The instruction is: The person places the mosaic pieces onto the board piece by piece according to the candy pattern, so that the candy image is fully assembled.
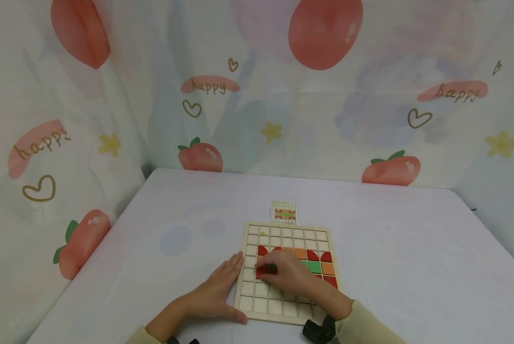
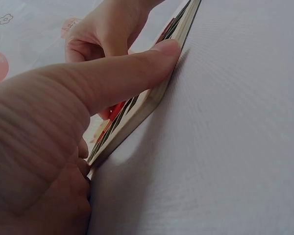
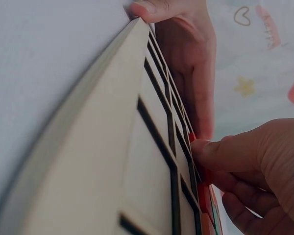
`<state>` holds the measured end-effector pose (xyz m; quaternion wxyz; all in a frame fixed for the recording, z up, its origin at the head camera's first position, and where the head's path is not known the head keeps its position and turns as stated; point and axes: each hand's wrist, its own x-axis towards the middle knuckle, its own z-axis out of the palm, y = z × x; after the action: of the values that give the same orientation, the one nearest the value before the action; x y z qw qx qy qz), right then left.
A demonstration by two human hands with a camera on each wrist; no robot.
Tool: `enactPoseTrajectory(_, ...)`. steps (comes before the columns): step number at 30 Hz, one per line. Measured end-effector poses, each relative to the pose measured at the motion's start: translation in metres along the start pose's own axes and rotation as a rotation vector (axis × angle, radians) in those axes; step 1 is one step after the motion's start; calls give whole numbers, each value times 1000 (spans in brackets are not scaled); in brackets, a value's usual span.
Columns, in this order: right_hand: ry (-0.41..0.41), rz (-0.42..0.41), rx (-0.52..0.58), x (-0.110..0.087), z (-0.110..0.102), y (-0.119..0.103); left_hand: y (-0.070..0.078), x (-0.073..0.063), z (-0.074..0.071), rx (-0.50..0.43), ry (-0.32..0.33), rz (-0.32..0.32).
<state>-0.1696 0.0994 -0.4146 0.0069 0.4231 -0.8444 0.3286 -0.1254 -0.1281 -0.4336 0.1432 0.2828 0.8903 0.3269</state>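
A square wooden grid board [image 1: 262, 303] lies on the table, its middle rows holding red, orange and green tiles. My left hand [image 1: 213, 294] rests against the board's left side with straight fingers, its thumb [image 2: 161, 54] touching the near left corner. Over the left part of the pattern, my right hand [image 1: 293, 274] pinches a red tile [image 1: 261, 274] between thumb and fingers, at a grid cell. In the right wrist view the thumb [image 3: 208, 152] presses at the red pieces. Part of the pattern is hidden beneath this hand.
Just beyond the board's far edge lies a small pattern card [image 1: 284, 214] with a red, orange and green design. A white cloth [image 1: 403, 248] covers the table. Printed curtains [image 1: 308, 119] stand behind and at the left.
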Motion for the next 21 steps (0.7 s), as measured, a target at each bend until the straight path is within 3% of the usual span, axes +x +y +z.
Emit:
enactPoseTrajectory(6, 7, 24, 45, -5, -5, 2, 0, 2, 1, -11, -3, 4)
enactPoseTrajectory(10, 58, 11, 34, -14, -13, 4, 1, 3, 1, -7, 2, 6)
enactPoseTrajectory(21, 187, 49, -47, -74, -40, 11, 3, 0, 2, -8, -3, -49)
